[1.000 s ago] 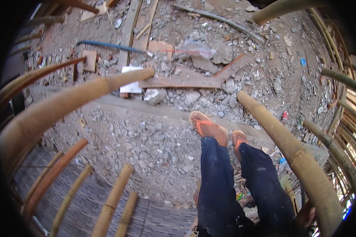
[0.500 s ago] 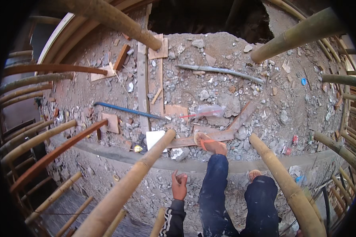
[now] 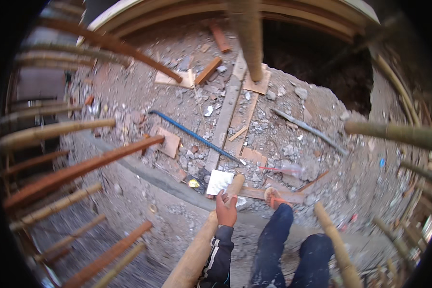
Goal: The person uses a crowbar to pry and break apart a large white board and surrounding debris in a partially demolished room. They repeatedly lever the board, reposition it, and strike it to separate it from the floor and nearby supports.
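My left hand [image 3: 226,212], in a dark sleeve with pale stripes, is at the lower part of a slanting bamboo pole [image 3: 189,254]. Its fingers and thumb lie on either side of the pole and appear closed round it, though blur softens the detail. Just past the fingertips a white perforated-looking sheet [image 3: 219,182] lies on the rubble, beside the pole's foot; whether the fingers touch it I cannot tell. A crumpled yellow wrapper [image 3: 193,183] is left of the sheet. My right hand is out of the picture.
Bamboo poles and reddish timber props [image 3: 86,170] slant in from both sides. Across the rubble lie a long plank [image 3: 225,117], a blue bar [image 3: 192,134] and a grey rod [image 3: 312,132]. A dark hole [image 3: 317,62] opens at the back right. My sandalled foot [image 3: 273,198] rests on the debris.
My left hand has moved forward and left onto the bamboo pole, closer to the white sheet. The view has turned left, so the scene appears shifted and tilted.
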The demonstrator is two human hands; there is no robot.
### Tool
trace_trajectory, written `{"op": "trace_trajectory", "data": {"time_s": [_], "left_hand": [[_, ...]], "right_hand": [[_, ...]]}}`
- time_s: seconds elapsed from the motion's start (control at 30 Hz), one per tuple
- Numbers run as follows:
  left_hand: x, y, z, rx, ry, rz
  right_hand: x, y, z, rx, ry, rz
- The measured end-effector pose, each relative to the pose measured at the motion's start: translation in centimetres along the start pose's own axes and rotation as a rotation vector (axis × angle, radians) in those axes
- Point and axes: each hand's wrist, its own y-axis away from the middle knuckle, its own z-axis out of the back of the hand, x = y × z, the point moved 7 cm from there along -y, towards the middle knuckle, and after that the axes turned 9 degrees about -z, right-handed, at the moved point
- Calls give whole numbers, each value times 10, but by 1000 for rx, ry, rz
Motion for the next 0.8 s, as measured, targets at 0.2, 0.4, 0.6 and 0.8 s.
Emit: {"op": "trace_trajectory", "data": {"time_s": [0.2, 0.4, 0.6, 0.8], "left_hand": [[-4, -12, -3, -42, -90, 1], [-23, -35, -30, 9, 87, 30], [10, -51, -52, -61, 300, 267], [157, -144, -145, -95, -128, 646]], "right_hand": [[35, -20, 10, 188, 140, 79], [17, -14, 32, 243, 9, 188], [254, 22, 82, 151, 258, 194], [377, -45, 102, -149, 735, 275]]}}
